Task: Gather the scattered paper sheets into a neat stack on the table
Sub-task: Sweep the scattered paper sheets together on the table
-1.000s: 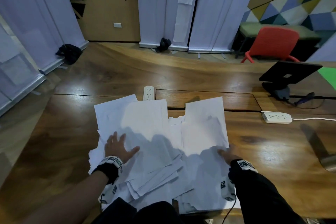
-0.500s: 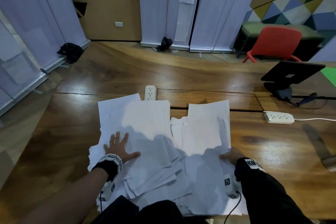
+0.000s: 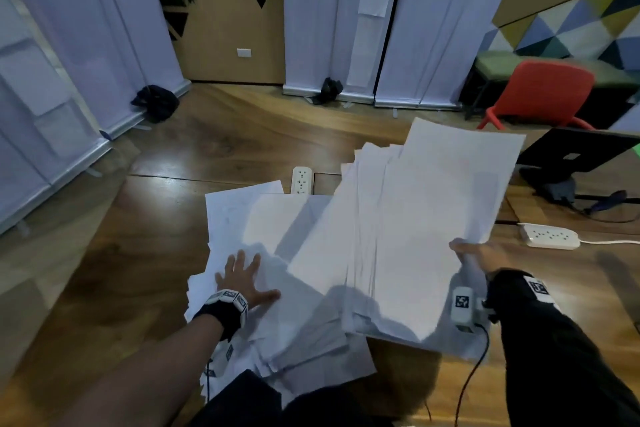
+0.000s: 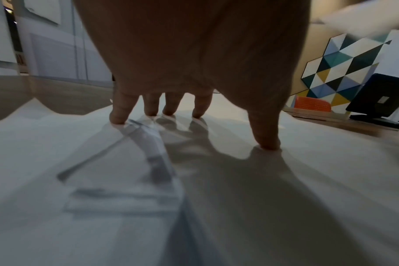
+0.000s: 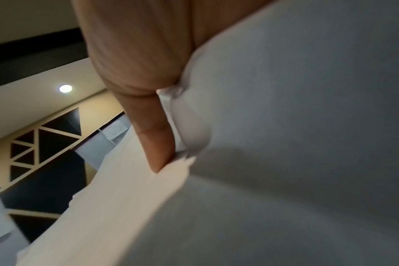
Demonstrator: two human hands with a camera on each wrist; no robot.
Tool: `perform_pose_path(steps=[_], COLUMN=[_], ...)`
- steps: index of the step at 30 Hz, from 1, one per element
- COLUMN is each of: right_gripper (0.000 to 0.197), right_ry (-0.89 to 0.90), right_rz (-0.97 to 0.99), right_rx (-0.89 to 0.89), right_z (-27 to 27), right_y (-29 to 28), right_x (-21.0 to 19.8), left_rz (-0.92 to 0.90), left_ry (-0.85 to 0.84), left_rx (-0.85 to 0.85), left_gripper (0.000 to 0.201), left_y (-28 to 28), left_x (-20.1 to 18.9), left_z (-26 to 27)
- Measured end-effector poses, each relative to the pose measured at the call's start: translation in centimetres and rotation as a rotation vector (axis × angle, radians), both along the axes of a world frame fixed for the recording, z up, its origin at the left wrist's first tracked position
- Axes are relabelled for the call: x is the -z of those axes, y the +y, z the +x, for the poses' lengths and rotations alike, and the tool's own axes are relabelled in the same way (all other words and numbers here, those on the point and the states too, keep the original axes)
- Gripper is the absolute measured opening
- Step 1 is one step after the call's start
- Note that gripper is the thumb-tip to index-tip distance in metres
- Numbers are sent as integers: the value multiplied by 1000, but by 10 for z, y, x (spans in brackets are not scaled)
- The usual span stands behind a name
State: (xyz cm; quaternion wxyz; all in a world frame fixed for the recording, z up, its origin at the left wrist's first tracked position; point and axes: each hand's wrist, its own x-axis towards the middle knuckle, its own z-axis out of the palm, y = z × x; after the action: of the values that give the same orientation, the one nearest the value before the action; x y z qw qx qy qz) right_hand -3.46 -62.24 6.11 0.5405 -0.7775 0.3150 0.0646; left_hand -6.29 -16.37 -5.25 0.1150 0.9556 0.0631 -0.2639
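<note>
At centre of the surface (image 3: pixel 121 288) lies the loose pile of sheets (image 3: pixel 242 225), white, fanned out w/ edges uneven, corners poking out at 7 and 5 o'clock toward the person. Left hand (image 3: pixel 242 277) lies flat on the pile's 8 o'clock part, palm down, fingers spread; the left wrist view shows fingertips (image 4: pixel 118 118) and thumb pressing onto paper (image 4: pixel 285 198). Right hand (image 3: pixel 485 258) is at 3 o'clock of the pile and pinches the edge of a lifted batch (image 3: pixel 415 218) of sheets: thumb on top, the rest of the fingers hidden under the paper. Right wrist view confirms it, w/ a finger (image 5: pixel 155 140) laid along the batch's edge and paper (image 5: pixel 285 162) bending around it. That batch is raised off the surface and tilted, far edge up toward 1 o'clock, its near left part overlapping the pile below; its sheets are not squared, several edges stepped along the left side. Cannot tell how many sheets.

Both wrists carry black bands w/ white marker cubes; a cable runs down from the right one.

Further out: a white power strip (image 3: pixel 302 180) at 12 o'clock, just beyond the pile, partly hidden by paper. Second power strip (image 3: pixel 550 236) at 3 o'clock, cord running off right. Black monitor (image 3: pixel 581 152) on a stand at 2 o'clock, behind the batch. Red chair (image 3: pixel 547 94) beyond the surface at 1 o'clock, by a wall of coloured triangles. White banners (image 3: pixel 339 17) stand along the far side at 12 and 10 o'clock.
</note>
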Motion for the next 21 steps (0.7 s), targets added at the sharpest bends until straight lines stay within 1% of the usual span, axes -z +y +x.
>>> perform_pose_path(steps=[2,4,6,7,9,10,11,12,14,17,19,21], right_gripper=[16,12,32,39,52,54,54,52,52,51,49,48], right_ry=[6,56,122,148,207,248,260,260,234,212,215,217], right_rz=[22,7,-46,-35,-32,-75,-139,-181,-216,-169,-135,-126], right_rx=[-61,-142,-194,-214,-259,-280,-299,-281,-230,-200,-180,-145], right_z=[10,13,10,7,0,-5,-7,-10,-13,-13,-12,-10], right_y=[34,72,105,121,144,152,157,160,162,162,160,157], right_x=[25,49,77,87,104,106,110,112,116,119,118,118], left_rz=[-8,-73,-209,-286,-394,-423,-450,-478,-526,-667,-719,-647], left_ry=[-34,-86,-133,-170,-288,-316,-309,-282,-219,-197,-194,-183], left_rx=[15,-17,-87,-114,-163,-201,-258,-318,-427,-575,-592,-544], left_gripper=[104,91,70,57,48,43,39,36,38,47,44,32], left_y=[6,16,26,30,32,32,32,32,30,27,26,28], left_x=[-1,0,-7,-12,-18,-18,-19,-18,-20,-22,-23,-23], left_z=[-1,-2,-5,-7,-13,-16,-19,-21,-24,-25,-24,-20])
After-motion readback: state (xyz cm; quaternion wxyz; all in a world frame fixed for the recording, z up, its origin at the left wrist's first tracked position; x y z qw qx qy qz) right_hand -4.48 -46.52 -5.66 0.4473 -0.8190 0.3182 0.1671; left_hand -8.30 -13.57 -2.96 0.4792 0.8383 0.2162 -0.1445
